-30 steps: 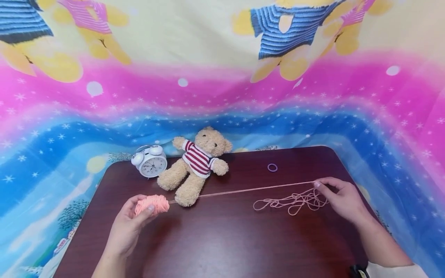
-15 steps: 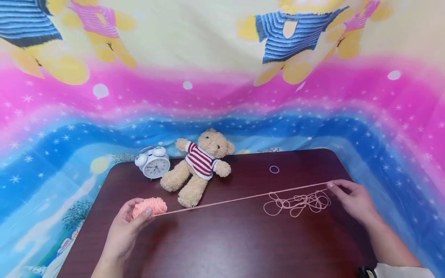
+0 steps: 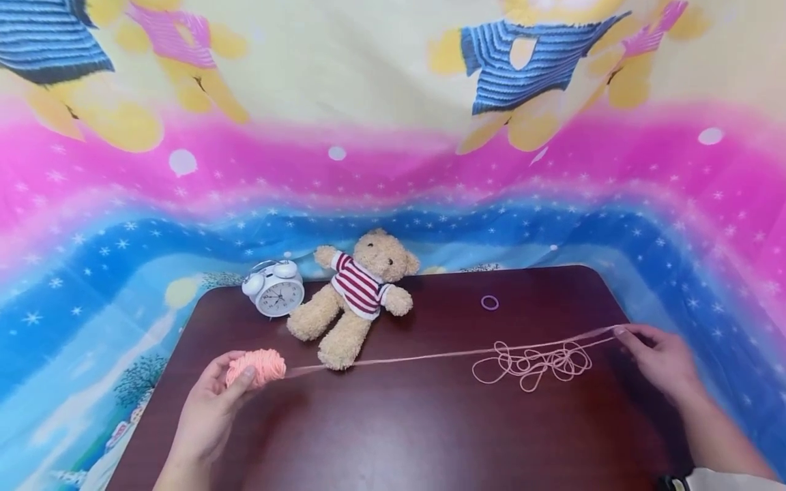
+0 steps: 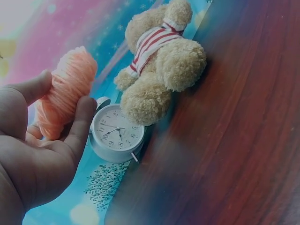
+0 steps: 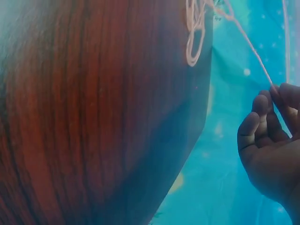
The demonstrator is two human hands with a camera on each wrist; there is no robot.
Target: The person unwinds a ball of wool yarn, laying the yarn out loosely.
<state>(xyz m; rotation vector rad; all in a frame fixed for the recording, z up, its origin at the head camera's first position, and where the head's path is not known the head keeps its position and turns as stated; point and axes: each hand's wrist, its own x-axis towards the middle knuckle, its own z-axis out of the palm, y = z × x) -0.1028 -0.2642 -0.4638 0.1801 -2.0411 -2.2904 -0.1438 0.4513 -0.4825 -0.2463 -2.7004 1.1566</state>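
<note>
My left hand (image 3: 209, 402) grips a peach-coloured ball of yarn (image 3: 256, 368) between thumb and fingers, at the left of the table; the left wrist view shows the wound yarn (image 4: 70, 91) up close. A strand of yarn (image 3: 430, 356) stretches from the ball across the table to my right hand (image 3: 666, 361). There, at the right edge, thumb and fingertips pinch it. In the right wrist view a strand (image 5: 255, 54) runs down to that pinch. Loose loops of yarn (image 3: 534, 365) lie in a tangle on the table just left of my right hand.
A teddy bear (image 3: 356, 290) in a striped shirt sits at the back of the dark wooden table (image 3: 393, 429). On its left stands a white alarm clock (image 3: 279, 294). Behind the loops lies a small purple ring (image 3: 489, 302). A printed cloth (image 3: 393, 177) hangs around the table.
My right hand has moved to the right while pinching the strand, which now spans farther. The left hand, still holding the ball of yarn, has shifted slightly left.
</note>
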